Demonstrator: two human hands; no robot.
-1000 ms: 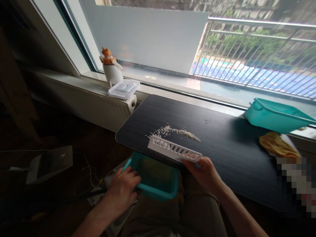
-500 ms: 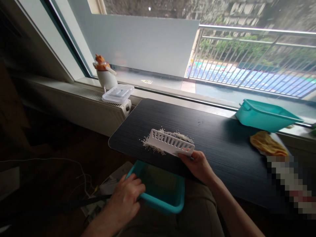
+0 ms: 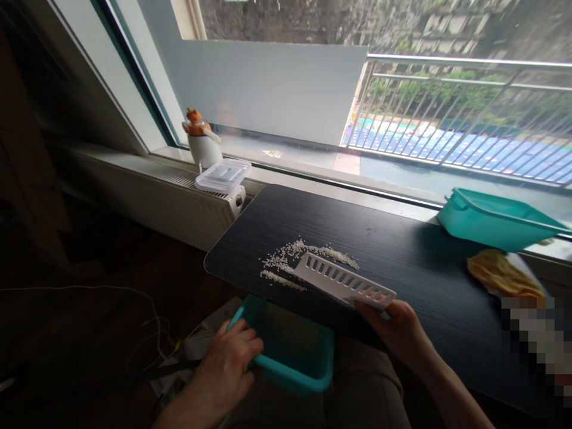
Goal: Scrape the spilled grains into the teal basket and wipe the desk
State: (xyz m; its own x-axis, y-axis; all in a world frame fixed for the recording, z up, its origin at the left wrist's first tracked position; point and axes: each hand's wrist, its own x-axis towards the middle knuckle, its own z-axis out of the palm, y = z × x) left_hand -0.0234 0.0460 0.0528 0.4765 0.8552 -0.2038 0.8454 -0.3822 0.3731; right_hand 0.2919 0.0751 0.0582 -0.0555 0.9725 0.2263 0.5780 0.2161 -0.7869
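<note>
My right hand (image 3: 397,325) grips one end of a white slotted plastic strip (image 3: 342,280), held tilted just over the dark tabletop (image 3: 402,256). Left of the strip's far end, white rice-like grains (image 3: 286,262) lie scattered, with denser lines at the back and front. With fingers curled over its left rim, my left hand (image 3: 235,351) holds a teal plastic basin (image 3: 297,381) below the table's front edge, above my lap. The basin's bottom is dim, so its contents are hard to make out.
A second teal basin (image 3: 504,220) stands at the back right by the window, near a yellow cloth (image 3: 504,274). On the radiator (image 3: 179,196) at left are a clear plastic lid-like box (image 3: 226,174) and a white cup (image 3: 203,149) with an orange top. A white cable (image 3: 129,292) hangs at lower left.
My right hand has drawn the slotted strip to the right, away from the grains, which now show more fully. My left hand keeps its hold on the basin. The view has shifted slightly.
</note>
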